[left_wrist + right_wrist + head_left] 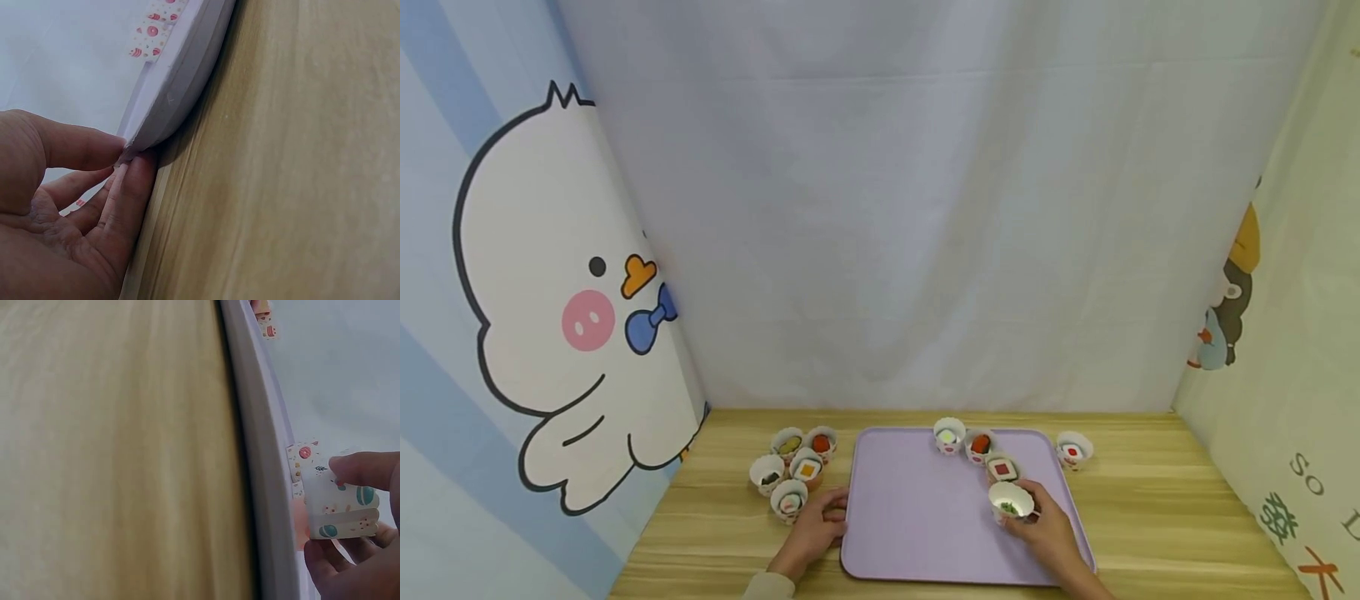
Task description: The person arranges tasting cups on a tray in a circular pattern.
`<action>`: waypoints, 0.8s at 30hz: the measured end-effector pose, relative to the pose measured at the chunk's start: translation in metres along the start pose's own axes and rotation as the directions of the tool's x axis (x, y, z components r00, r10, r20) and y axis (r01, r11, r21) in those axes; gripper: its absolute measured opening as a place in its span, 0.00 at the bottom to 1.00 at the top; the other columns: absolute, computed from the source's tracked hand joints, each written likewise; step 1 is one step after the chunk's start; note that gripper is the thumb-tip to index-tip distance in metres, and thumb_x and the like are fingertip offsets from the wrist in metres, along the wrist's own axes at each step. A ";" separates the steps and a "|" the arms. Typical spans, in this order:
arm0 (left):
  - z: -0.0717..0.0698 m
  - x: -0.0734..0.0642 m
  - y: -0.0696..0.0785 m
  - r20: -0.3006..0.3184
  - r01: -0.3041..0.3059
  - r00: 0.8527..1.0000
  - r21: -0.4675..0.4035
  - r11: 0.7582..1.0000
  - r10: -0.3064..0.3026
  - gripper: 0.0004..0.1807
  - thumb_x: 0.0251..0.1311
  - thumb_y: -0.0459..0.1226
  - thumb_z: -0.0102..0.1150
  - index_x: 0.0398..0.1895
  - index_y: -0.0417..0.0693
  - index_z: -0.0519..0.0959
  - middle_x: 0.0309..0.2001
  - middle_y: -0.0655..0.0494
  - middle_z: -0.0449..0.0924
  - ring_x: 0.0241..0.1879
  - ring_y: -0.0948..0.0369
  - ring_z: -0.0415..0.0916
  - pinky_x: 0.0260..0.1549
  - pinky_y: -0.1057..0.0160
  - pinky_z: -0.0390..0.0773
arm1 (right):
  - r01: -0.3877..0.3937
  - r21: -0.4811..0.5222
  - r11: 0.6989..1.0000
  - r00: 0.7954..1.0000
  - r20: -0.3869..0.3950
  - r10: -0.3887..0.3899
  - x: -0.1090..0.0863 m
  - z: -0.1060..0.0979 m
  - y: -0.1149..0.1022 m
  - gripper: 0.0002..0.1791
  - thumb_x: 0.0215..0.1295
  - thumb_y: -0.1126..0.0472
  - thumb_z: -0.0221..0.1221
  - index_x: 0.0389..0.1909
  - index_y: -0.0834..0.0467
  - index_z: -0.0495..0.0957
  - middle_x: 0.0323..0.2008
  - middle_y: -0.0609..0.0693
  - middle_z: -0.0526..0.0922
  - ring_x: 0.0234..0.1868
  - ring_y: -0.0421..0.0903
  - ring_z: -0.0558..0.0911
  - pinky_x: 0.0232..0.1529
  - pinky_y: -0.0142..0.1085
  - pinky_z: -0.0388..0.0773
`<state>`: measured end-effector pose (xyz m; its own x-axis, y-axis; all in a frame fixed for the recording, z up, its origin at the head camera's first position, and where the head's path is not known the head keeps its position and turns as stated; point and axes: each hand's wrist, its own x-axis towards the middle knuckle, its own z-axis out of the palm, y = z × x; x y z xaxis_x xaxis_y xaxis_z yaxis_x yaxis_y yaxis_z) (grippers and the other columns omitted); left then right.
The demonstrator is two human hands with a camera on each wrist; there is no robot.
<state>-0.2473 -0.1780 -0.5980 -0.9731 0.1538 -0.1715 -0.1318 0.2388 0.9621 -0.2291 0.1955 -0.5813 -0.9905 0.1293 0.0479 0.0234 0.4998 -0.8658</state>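
Observation:
My right hand [1051, 533] holds a small white paper baking cup [1004, 493] with something green inside, over the right part of the lilac tray [917, 517]. In the right wrist view the thumb and fingers grip the side of this printed cup [340, 506]. My left hand [816, 525] pinches the tray's left edge between thumb and fingers, as the left wrist view shows at the tray rim [165, 106]. Behind the held cup, three cups stand in a slanting row on the tray: one with pale food [949, 437], one orange-red [980, 447], one dark red [1002, 469].
Left of the tray several more filled cups cluster on the wooden table [700, 533], among them one with a yellow-orange square [807, 468]. A single cup with a red-topped piece [1073, 451] stands right of the tray. Cloth curtains [910, 250] close off the back and sides.

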 end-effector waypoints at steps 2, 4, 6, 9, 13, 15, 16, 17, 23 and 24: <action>-0.001 0.001 -0.001 0.000 0.001 1.000 0.003 1.000 -0.001 0.32 0.53 0.21 0.54 0.65 0.32 0.68 0.54 0.37 0.73 0.43 0.59 0.77 0.33 0.59 0.82 | -0.012 -0.004 1.000 1.000 0.000 0.012 0.000 0.003 0.002 0.36 0.45 0.64 0.75 0.58 0.61 0.74 0.50 0.62 0.83 0.38 0.39 0.78 0.38 0.28 0.74; 0.000 0.002 -0.002 0.000 0.001 1.000 0.001 1.000 -0.001 0.32 0.53 0.21 0.54 0.65 0.32 0.68 0.54 0.38 0.73 0.43 0.60 0.77 0.33 0.59 0.82 | -0.027 0.001 1.000 1.000 0.001 0.027 0.000 0.006 0.003 0.35 0.45 0.64 0.75 0.58 0.60 0.74 0.49 0.60 0.84 0.36 0.38 0.76 0.37 0.27 0.73; 0.000 0.001 -0.001 0.001 -0.003 1.000 -0.003 1.000 0.003 0.32 0.52 0.20 0.54 0.65 0.32 0.68 0.54 0.37 0.73 0.43 0.60 0.77 0.33 0.59 0.83 | -0.034 0.005 0.999 0.999 0.008 0.034 -0.001 0.008 0.004 0.36 0.45 0.65 0.74 0.58 0.60 0.74 0.48 0.60 0.84 0.35 0.38 0.76 0.36 0.28 0.72; 0.000 0.000 0.000 0.000 -0.006 1.000 -0.002 1.000 0.006 0.32 0.52 0.21 0.54 0.65 0.32 0.68 0.53 0.38 0.74 0.43 0.59 0.77 0.33 0.59 0.82 | -0.038 0.020 0.999 0.999 0.010 0.037 -0.001 0.011 0.005 0.37 0.44 0.66 0.75 0.59 0.61 0.73 0.50 0.62 0.83 0.37 0.40 0.77 0.36 0.27 0.73; 0.000 0.000 0.000 -0.001 -0.005 1.000 0.010 1.000 0.005 0.32 0.53 0.21 0.55 0.65 0.33 0.69 0.54 0.38 0.74 0.44 0.59 0.77 0.33 0.59 0.82 | -0.018 0.045 0.999 1.000 0.008 0.018 0.000 0.012 0.005 0.39 0.43 0.68 0.74 0.60 0.63 0.71 0.52 0.65 0.81 0.48 0.49 0.81 0.39 0.27 0.76; 0.000 0.000 0.000 -0.002 -0.008 1.000 0.010 1.000 0.008 0.32 0.52 0.21 0.55 0.65 0.33 0.69 0.54 0.38 0.74 0.44 0.59 0.76 0.33 0.59 0.82 | -0.015 0.062 0.998 1.000 0.010 0.015 0.001 0.013 0.004 0.39 0.43 0.69 0.74 0.60 0.64 0.70 0.53 0.66 0.80 0.53 0.55 0.80 0.42 0.28 0.78; 0.000 0.000 0.000 -0.003 -0.009 1.000 0.011 1.000 0.009 0.32 0.52 0.21 0.55 0.65 0.33 0.69 0.54 0.38 0.74 0.44 0.59 0.76 0.33 0.59 0.82 | -0.018 0.073 0.997 1.000 0.014 0.017 0.001 0.013 0.004 0.39 0.43 0.70 0.73 0.60 0.64 0.69 0.54 0.66 0.79 0.55 0.57 0.79 0.44 0.29 0.78; 0.001 0.000 0.000 -0.004 -0.010 1.000 0.011 1.000 0.010 0.32 0.52 0.21 0.55 0.65 0.33 0.69 0.53 0.38 0.74 0.44 0.59 0.76 0.33 0.59 0.82 | -0.014 0.083 0.996 1.000 0.016 0.012 0.001 0.012 0.004 0.39 0.43 0.71 0.73 0.60 0.65 0.69 0.54 0.67 0.78 0.57 0.59 0.78 0.45 0.31 0.80; 0.001 0.000 0.000 -0.005 -0.006 1.000 0.008 1.000 0.006 0.32 0.52 0.21 0.55 0.65 0.32 0.68 0.54 0.38 0.73 0.45 0.58 0.77 0.33 0.59 0.82 | -0.031 0.135 0.990 1.000 0.007 0.031 0.001 0.011 0.002 0.37 0.45 0.73 0.70 0.60 0.66 0.69 0.57 0.67 0.76 0.59 0.62 0.77 0.51 0.35 0.81; 0.001 0.000 0.000 -0.004 -0.006 1.000 0.008 1.000 0.006 0.32 0.53 0.21 0.54 0.66 0.32 0.68 0.54 0.37 0.73 0.45 0.57 0.77 0.33 0.59 0.82 | -0.031 0.139 0.990 1.000 0.002 0.031 0.001 0.011 0.003 0.37 0.45 0.73 0.70 0.60 0.66 0.69 0.57 0.67 0.76 0.59 0.62 0.77 0.51 0.34 0.81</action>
<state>-0.2468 -0.1771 -0.5980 -0.9746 0.1515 -0.1649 -0.1244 0.2456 0.9613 -0.2315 0.1871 -0.5893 -0.9895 0.1432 0.0196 0.0354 0.3714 -0.9278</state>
